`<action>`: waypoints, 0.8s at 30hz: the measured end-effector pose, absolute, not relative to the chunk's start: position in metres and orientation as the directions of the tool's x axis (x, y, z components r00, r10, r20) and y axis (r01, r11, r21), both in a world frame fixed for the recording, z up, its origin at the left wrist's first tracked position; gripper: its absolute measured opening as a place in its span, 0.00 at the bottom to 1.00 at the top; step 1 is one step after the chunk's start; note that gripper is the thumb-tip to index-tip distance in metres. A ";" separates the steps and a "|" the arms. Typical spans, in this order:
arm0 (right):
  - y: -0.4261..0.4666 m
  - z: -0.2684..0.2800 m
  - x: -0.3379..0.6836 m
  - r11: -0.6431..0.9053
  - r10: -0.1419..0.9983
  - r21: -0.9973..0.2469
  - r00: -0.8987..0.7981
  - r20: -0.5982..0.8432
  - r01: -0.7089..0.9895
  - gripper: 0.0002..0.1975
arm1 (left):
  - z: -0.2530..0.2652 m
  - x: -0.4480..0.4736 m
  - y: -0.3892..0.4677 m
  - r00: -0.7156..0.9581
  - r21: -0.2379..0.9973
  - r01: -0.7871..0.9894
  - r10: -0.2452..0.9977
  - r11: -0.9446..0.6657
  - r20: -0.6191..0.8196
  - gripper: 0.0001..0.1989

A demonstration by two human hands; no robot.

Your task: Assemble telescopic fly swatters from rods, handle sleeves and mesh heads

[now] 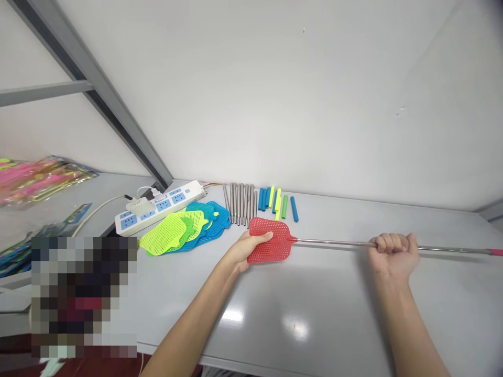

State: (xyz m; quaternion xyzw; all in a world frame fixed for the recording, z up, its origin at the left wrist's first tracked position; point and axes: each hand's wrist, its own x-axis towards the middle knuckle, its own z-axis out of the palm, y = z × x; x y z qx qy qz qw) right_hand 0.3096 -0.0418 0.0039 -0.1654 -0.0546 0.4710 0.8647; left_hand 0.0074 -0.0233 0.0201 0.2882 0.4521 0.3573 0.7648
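A fly swatter (280,246) with a red perforated head and a long extended metal rod lies crosswise in both my hands, above the grey table. My left hand (248,247) grips the red head at its left end, thumb on top. Wrapped round the rod, my right hand (394,252) makes a fist well to the right of the head. The red handle end (495,252) runs out of view at the right edge. Behind the head lie several metal telescopic rods (240,201) and several blue, yellow and green handle sleeves (271,199).
Yellow, green and blue swatter heads (168,234) are piled left of my left hand. Beyond them is a white power strip (165,207) with plugs and cables. Bagged pink and yellow items (43,175) lie far left. A white wall (298,104) backs the table (334,309).
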 end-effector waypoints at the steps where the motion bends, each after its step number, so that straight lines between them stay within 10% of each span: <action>1: -0.042 0.004 0.309 0.506 0.830 -0.342 0.555 -0.057 -0.792 0.18 | 0.020 0.007 -0.023 0.335 0.761 -0.280 0.803 0.585 -0.493 0.16; 24: -0.043 0.001 0.290 0.477 0.849 -0.341 0.525 -0.063 -0.810 0.19 | 0.019 0.010 -0.024 0.313 0.730 -0.238 0.763 0.640 -0.566 0.14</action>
